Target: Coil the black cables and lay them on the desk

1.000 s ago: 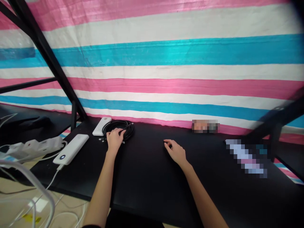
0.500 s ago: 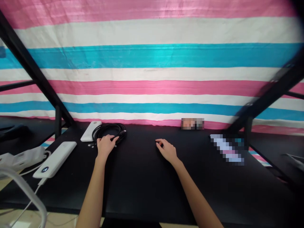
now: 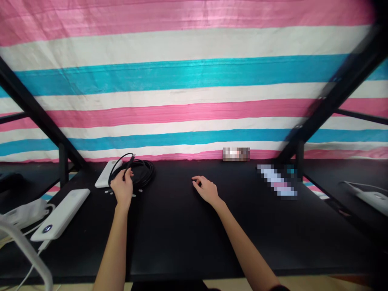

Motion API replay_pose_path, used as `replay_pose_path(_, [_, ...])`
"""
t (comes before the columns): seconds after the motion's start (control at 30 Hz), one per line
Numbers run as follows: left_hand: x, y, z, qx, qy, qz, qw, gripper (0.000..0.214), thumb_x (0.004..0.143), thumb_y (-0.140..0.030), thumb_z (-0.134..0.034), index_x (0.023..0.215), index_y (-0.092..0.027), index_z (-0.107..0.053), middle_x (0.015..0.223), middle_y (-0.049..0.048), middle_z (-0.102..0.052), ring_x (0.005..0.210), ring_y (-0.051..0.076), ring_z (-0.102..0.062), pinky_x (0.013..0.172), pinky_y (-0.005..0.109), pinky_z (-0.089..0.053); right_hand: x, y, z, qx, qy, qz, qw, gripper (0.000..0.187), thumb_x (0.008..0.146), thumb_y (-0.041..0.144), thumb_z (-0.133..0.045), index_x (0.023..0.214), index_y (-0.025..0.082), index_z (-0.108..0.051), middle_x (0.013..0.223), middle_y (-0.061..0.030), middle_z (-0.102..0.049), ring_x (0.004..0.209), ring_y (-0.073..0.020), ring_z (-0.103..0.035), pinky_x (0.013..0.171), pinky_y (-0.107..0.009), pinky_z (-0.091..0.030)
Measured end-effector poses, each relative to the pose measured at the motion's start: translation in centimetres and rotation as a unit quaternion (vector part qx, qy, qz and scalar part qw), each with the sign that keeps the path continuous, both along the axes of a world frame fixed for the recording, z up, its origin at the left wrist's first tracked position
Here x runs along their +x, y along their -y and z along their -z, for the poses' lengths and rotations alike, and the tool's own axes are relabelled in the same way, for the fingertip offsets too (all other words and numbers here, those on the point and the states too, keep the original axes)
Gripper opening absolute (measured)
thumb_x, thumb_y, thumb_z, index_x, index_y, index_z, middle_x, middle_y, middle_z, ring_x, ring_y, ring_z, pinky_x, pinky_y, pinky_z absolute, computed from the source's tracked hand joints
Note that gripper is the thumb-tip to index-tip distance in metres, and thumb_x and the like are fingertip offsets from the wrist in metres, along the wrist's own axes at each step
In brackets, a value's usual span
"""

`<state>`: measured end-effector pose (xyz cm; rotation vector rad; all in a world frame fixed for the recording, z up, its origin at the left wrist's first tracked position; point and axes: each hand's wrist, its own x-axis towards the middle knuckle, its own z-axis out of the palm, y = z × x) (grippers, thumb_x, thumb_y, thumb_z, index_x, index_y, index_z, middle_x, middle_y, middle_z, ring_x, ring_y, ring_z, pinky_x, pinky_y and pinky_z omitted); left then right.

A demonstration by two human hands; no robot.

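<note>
My left hand [image 3: 122,188] is closed on a strand of the coiled black cable [image 3: 142,173] at the back left of the black table [image 3: 188,234], lifting one end of it up. Small white bits lie on the table around that hand. My right hand [image 3: 206,189] rests on the table near the middle with its fingers loosely curled and nothing in them. A white power bank [image 3: 106,173] lies just left of the coil, partly behind the cable.
A second white power bank [image 3: 60,214] with a lit button lies at the table's left edge, a white cord running from it. Black frame bars [image 3: 36,117] slant up on both sides. A striped pink, white and blue sheet [image 3: 194,81] hangs behind. Blurred items [image 3: 277,182] lie right.
My left hand went from lying flat on the coil to gripping a strand and raising it. The camera swung to the right; my right hand stayed put.
</note>
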<state>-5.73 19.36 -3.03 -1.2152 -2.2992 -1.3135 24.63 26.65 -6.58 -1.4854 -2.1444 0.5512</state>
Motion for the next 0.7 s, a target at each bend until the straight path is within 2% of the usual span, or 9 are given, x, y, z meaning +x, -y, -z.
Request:
replay_pose_path(0.17, [1.4, 1.4, -1.8, 0.121, -0.018, -0.12, 0.985, 0.035, 0.088, -0.038, -0.039, 0.086, -0.017, -0.067, 0.071, 0.0052, -0.067, 0.075, 0.021, -0.062, 0.075, 0.032, -0.044, 0.0, 0.1, -0.2, -0.004, 0.005, -0.008, 1.0, 0.024, 0.085, 0.036, -0.046, 0.103, 0.029, -0.062, 0.087, 0.0026, -0.064, 0.072, -0.0137, -0.059, 0.065, -0.026, -0.037])
replay_pose_path(0.23, [2.9, 2.6, -2.8, 0.156, -0.047, -0.136, 0.977, 0.034, 0.088, -0.037, -0.041, 0.086, -0.017, -0.068, 0.067, 0.0051, -0.066, 0.075, 0.022, -0.062, 0.077, 0.034, -0.044, 0.1, 0.2, -0.4, -0.009, 0.002, -0.008, 1.0, 0.025, 0.085, 0.037, -0.046, 0.103, 0.03, -0.062, 0.088, 0.0024, -0.064, 0.073, -0.0142, -0.06, 0.066, -0.026, -0.038])
replay_pose_path(0.3, [4.8, 4.1, -3.3, 0.182, -0.086, -0.119, 0.972, 0.031, 0.089, -0.034, -0.042, 0.085, -0.017, -0.068, 0.063, 0.0046, -0.065, 0.07, 0.021, -0.062, 0.075, 0.035, -0.044, 0.2, 0.2, -0.6, -0.015, -0.008, -0.004, 1.0, 0.026, 0.086, 0.041, -0.045, 0.101, 0.03, -0.063, 0.091, 0.0024, -0.065, 0.075, -0.0149, -0.061, 0.068, -0.027, -0.039])
replay_pose_path(0.4, [8.2, 6.6, -3.1, 0.196, -0.169, -0.026, 0.965, 0.016, 0.084, -0.028, -0.052, 0.085, -0.018, -0.065, 0.059, 0.0024, -0.063, 0.064, 0.019, -0.06, 0.071, 0.033, -0.043, 0.1, 0.2, -0.7, -0.067, -0.068, -0.014, 0.995, 0.037, 0.089, 0.048, -0.034, 0.097, 0.03, -0.066, 0.091, 0.0021, -0.066, 0.067, -0.0127, -0.062, 0.068, -0.027, -0.041])
replay_pose_path(0.47, [10.5, 8.1, -2.5, 0.183, -0.217, 0.056, 0.957, 0.009, 0.081, -0.02, -0.056, 0.087, -0.02, -0.063, 0.063, 0.0017, -0.064, 0.063, 0.017, -0.059, 0.069, 0.032, -0.041, -0.3, 0.1, -0.6, -0.14, -0.154, -0.032, 0.978, 0.05, 0.09, 0.053, -0.025, 0.1, 0.026, -0.066, 0.09, -0.0002, -0.067, 0.058, -0.0102, -0.06, 0.06, -0.024, -0.042])
replay_pose_path(0.57, [13.5, 9.8, -1.1, 0.174, -0.239, 0.194, 0.935, 0.018, 0.08, -0.01, -0.056, 0.094, -0.019, -0.061, 0.062, -0.0007, -0.063, 0.059, 0.013, -0.056, 0.067, 0.03, -0.038, -1.2, -0.1, -0.4, -0.269, -0.298, -0.052, 0.915, 0.064, 0.09, 0.056, -0.014, 0.107, 0.018, -0.063, 0.094, -0.0073, -0.066, 0.055, -0.0104, -0.061, 0.043, -0.019, -0.038])
replay_pose_path(0.63, [14.8, 10.4, 0.0, 0.17, -0.242, 0.266, 0.918, 0.019, 0.08, -0.01, -0.057, 0.097, -0.017, -0.061, 0.061, -0.0012, -0.062, 0.059, 0.012, -0.054, 0.067, 0.029, -0.037, -1.6, -0.1, -0.4, -0.339, -0.361, -0.062, 0.866, 0.067, 0.09, 0.056, -0.012, 0.109, 0.015, -0.061, 0.096, -0.0107, -0.066, 0.057, -0.012, -0.063, 0.038, -0.018, -0.038])
replay_pose_path(0.7, [15.5, 10.7, 1.0, 0.141, -0.247, 0.321, 0.903, 0.017, 0.081, -0.012, -0.057, 0.097, -0.015, -0.062, 0.064, -0.0008, -0.063, 0.063, 0.013, -0.054, 0.07, 0.03, -0.037, -1.8, 0.0, -0.5, -0.384, -0.396, -0.076, 0.83, 0.067, 0.09, 0.057, -0.013, 0.109, 0.015, -0.06, 0.096, -0.0119, -0.066, 0.06, -0.0134, -0.065, 0.038, -0.018, -0.041])
